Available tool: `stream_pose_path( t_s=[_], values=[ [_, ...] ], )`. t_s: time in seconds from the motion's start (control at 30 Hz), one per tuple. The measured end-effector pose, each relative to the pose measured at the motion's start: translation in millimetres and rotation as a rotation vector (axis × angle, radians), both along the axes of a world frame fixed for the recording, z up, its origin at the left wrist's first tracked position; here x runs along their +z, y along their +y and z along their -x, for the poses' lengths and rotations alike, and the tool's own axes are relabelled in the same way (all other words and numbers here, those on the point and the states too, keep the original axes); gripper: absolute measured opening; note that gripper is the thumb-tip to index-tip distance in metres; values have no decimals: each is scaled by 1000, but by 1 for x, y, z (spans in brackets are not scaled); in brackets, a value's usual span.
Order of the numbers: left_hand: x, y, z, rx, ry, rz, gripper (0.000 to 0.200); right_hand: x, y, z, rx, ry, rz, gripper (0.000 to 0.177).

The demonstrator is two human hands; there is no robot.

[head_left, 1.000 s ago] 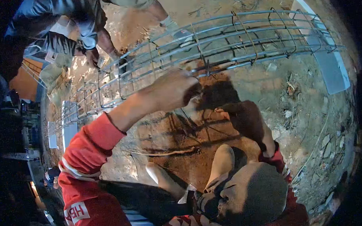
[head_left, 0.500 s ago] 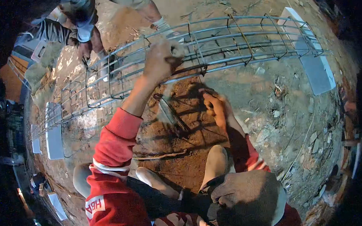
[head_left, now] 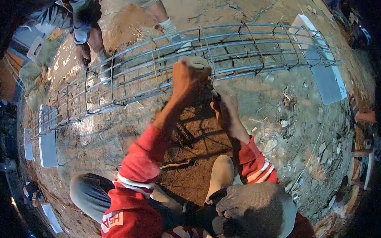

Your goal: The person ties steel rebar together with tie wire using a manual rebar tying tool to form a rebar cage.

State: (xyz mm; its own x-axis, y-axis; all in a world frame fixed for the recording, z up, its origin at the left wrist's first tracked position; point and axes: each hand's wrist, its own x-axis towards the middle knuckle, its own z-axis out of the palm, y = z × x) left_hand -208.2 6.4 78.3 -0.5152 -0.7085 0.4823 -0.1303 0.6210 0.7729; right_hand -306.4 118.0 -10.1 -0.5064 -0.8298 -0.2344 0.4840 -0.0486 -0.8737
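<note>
A long rebar cage [head_left: 277,67] of steel bars with square stirrups stretches across the view in front of me. My left hand [head_left: 192,75] is closed in a fist at the cage's near lower bar, by a stirrup. What its fingers hold is hidden. Just below and to the right, my right hand [head_left: 224,102] is curled near the same bar, its fingers partly shadowed; I cannot make out what is in it. On the reddish soil below my hands lies a dark, thin bundle [head_left: 184,132], partly behind my left forearm.
A pale block [head_left: 329,80] lies under the cage's right end, another [head_left: 48,145] under its left. Another person's hand [head_left: 83,53] is at the far side of the cage, with a socked leg [head_left: 168,27] nearby. A stick [head_left: 175,164] lies near my feet.
My left hand has moved right and down along the cage. My right hand has risen to the near bar, so both hands are now close together. The view has shifted slightly.
</note>
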Motion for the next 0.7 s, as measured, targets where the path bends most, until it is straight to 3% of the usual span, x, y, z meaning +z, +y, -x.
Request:
stream_pose_path(
  t_s=[0.13,0.23,0.3,0.33,0.4,0.53,0.57,0.63,0.7],
  values=[
    [-5,7,6,59,-23,-183,13,-14,0,-5,39,-11,87,17],
    [-17,-3,10,82,33,3,9,12,11,-17,13,-24,89,16],
    [-15,-11,8,13,-144,417,11,18,12,-16,9,-86,68,13],
    [-15,-18,8,9,-145,422,11,20,12,-16,3,-149,50,12],
    [-17,-29,7,-225,-161,267,12,23,15,-18,-6,-121,69,12],
    [-26,-33,4,-155,-249,105,30,1,13,-13,-28,52,100,26],
    [-38,-34,6,-117,-239,167,28,-1,13,-11,-37,99,104,34],
    [-47,-34,6,-84,-232,228,27,9,19,-9,2,91,149,31],
    [-48,-27,7,19,-337,547,28,10,16,-9,-17,89,99,29]
  ],
)
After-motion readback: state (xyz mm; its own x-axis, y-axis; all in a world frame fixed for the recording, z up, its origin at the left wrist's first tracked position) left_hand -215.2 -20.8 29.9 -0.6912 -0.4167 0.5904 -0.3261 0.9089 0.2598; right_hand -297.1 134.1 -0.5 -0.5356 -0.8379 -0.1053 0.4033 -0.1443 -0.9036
